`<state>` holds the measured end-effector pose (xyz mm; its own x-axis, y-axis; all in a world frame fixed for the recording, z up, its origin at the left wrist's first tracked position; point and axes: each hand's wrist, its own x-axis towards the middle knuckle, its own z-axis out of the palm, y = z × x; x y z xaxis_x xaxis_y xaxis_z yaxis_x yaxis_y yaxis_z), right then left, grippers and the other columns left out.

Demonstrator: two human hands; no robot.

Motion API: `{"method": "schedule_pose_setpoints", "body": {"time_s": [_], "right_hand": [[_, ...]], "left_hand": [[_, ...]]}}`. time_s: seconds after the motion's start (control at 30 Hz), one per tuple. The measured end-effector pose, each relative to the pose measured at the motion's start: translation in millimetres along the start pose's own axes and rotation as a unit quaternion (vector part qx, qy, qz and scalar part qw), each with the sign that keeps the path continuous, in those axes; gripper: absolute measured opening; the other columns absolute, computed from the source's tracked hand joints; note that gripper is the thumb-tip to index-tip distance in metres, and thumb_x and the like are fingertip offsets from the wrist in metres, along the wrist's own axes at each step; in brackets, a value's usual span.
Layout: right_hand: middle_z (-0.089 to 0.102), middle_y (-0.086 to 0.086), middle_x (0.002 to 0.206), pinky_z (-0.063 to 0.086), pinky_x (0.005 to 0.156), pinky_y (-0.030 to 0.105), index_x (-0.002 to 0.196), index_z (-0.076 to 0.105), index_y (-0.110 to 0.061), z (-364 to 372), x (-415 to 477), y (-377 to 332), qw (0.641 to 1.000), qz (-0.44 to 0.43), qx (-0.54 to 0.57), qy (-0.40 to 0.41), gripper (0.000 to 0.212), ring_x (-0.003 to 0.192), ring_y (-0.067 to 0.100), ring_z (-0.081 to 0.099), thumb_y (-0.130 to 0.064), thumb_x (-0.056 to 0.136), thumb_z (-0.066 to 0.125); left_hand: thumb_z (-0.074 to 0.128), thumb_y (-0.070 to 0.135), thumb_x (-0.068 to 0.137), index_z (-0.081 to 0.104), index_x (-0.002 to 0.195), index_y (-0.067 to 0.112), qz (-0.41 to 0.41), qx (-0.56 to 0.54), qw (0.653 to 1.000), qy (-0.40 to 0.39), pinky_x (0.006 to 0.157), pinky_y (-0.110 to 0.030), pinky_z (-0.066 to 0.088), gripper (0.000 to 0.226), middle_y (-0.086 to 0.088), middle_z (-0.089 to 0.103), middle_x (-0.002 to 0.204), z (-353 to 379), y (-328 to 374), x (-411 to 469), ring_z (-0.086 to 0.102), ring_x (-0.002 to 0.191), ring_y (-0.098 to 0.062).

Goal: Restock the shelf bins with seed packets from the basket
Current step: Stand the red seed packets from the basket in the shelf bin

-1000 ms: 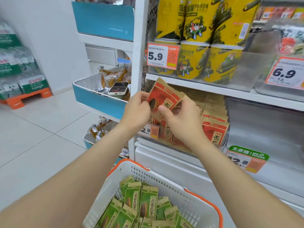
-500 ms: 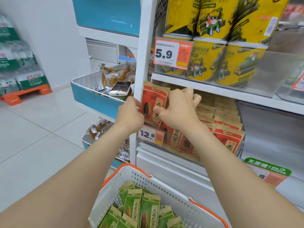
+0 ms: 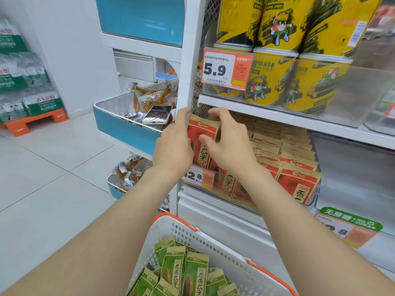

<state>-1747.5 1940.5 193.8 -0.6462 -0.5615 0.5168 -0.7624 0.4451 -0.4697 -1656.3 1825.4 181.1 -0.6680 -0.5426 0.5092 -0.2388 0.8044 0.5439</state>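
A red seed packet [image 3: 203, 133] stands upright at the left end of a clear shelf bin [image 3: 307, 202] filled with rows of the same red packets. My left hand [image 3: 174, 146] grips the packet's left edge, thumb up against the white shelf post. My right hand [image 3: 227, 144] holds the packet's right side, thumb on its front and fingers curled over its top. Below, a white basket with orange handles [image 3: 183, 231] holds several green seed packets [image 3: 195, 274].
Yellow snack cans [image 3: 275, 80] fill the shelf above, behind a 5.9 price tag [image 3: 226, 69]. A phone [image 3: 157, 114] lies in the blue-fronted side bin [image 3: 126, 131] with wrapped snacks. The clear bin [image 3: 352, 167] right of the red packets looks unfilled. Water packs [image 3: 25, 82] stand far left.
Both hands carried the red packet from a tilted position in front of the shelf down and back into the left end of the bin, where it now stands upright.
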Motion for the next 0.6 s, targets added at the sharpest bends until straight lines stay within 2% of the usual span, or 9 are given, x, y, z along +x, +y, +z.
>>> {"method": "schedule_pose_setpoints", "body": {"time_s": [0.03, 0.1, 0.2, 0.33, 0.4, 0.47, 0.53, 0.6], "right_hand": [[0.073, -0.008, 0.118, 0.045, 0.103, 0.050, 0.137, 0.053, -0.032, 0.0, 1.0, 0.1, 1.000, -0.020, -0.014, 0.004, 0.048, 0.115, 0.026, 0.065, -0.034, 0.093, 0.074], [0.073, -0.008, 0.117, 0.038, 0.101, 0.047, 0.137, 0.056, -0.034, 1.1, 3.9, 0.4, 0.995, -0.039, -0.089, -0.009, 0.043, 0.114, 0.026, 0.063, -0.032, 0.096, 0.071], [0.072, -0.007, 0.115, 0.029, 0.098, 0.046, 0.135, 0.058, -0.034, 4.9, 7.6, 2.9, 0.986, -0.052, -0.149, -0.047, 0.043, 0.116, 0.024, 0.057, -0.032, 0.095, 0.073], [0.068, -0.006, 0.101, 0.027, 0.097, 0.050, 0.117, 0.069, -0.032, 8.9, 10.5, 2.1, 0.971, -0.076, -0.206, -0.094, 0.025, 0.115, 0.025, 0.050, -0.027, 0.093, 0.073], [0.068, -0.003, 0.103, 0.025, 0.095, 0.049, 0.114, 0.072, -0.028, 10.0, 10.1, 1.9, 0.964, -0.077, -0.229, -0.110, 0.022, 0.117, 0.026, 0.046, -0.028, 0.092, 0.075], [0.066, 0.000, 0.100, 0.024, 0.094, 0.048, 0.111, 0.073, -0.027, 10.7, 6.6, -0.3, 0.959, -0.081, -0.247, -0.112, 0.019, 0.118, 0.027, 0.043, -0.027, 0.092, 0.075], [0.064, 0.000, 0.094, 0.025, 0.099, 0.050, 0.097, 0.069, -0.027, 11.2, 2.3, -5.4, 0.950, -0.097, -0.277, -0.105, 0.008, 0.119, 0.028, 0.043, -0.020, 0.093, 0.067], [0.068, 0.001, 0.091, 0.023, 0.107, 0.053, 0.086, 0.058, -0.029, 11.9, -3.7, -11.2, 0.938, -0.105, -0.308, -0.120, 0.016, 0.124, 0.029, 0.044, -0.013, 0.091, 0.060]], "left_hand": [[0.058, 0.005, 0.099, 0.033, 0.147, 0.031, 0.002, 0.007, 1.000, 0.007, 0.072, -0.043, 0.044, 0.060, -0.002, 0.068, 0.100, 1.1, -3.0, 0.9, 0.059, 0.090, -0.029], [0.057, 0.012, 0.103, 0.041, 0.131, 0.029, -0.019, 0.011, 1.000, 0.005, 0.072, -0.047, 0.051, 0.037, -0.004, 0.070, 0.093, 4.0, -11.2, 4.2, 0.063, 0.087, -0.032], [0.061, 0.020, 0.104, 0.055, 0.107, 0.021, -0.084, 0.032, 0.995, -0.048, 0.080, -0.049, 0.053, 0.007, -0.009, 0.067, 0.099, 6.5, -18.8, 7.3, 0.061, 0.097, -0.035], [0.071, 0.019, 0.096, 0.070, 0.097, 0.018, -0.123, 0.067, 0.987, -0.074, 0.080, -0.046, 0.054, 0.001, -0.012, 0.067, 0.105, 11.2, -21.5, 7.4, 0.061, 0.101, -0.041], [0.071, 0.012, 0.093, 0.072, 0.100, 0.017, -0.142, 0.078, 0.985, -0.067, 0.076, -0.046, 0.053, 0.010, -0.012, 0.066, 0.105, 12.3, -19.0, 6.8, 0.061, 0.096, -0.040], [0.064, 0.004, 0.092, 0.061, 0.112, 0.017, -0.123, 0.089, 0.987, -0.044, 0.072, -0.046, 0.048, 0.025, -0.008, 0.060, 0.102, 10.9, -9.9, 5.5, 0.055, 0.091, -0.038], [0.058, -0.005, 0.085, 0.051, 0.120, 0.022, -0.049, 0.070, 0.996, -0.017, 0.072, -0.048, 0.050, 0.044, -0.005, 0.057, 0.105, 9.9, -0.9, 5.2, 0.054, 0.091, -0.034], [0.057, -0.007, 0.080, 0.061, 0.112, 0.023, 0.018, 0.080, 0.996, -0.019, 0.070, -0.048, 0.053, 0.044, -0.001, 0.060, 0.105, 11.5, 3.5, 7.0, 0.057, 0.093, -0.029]]}}
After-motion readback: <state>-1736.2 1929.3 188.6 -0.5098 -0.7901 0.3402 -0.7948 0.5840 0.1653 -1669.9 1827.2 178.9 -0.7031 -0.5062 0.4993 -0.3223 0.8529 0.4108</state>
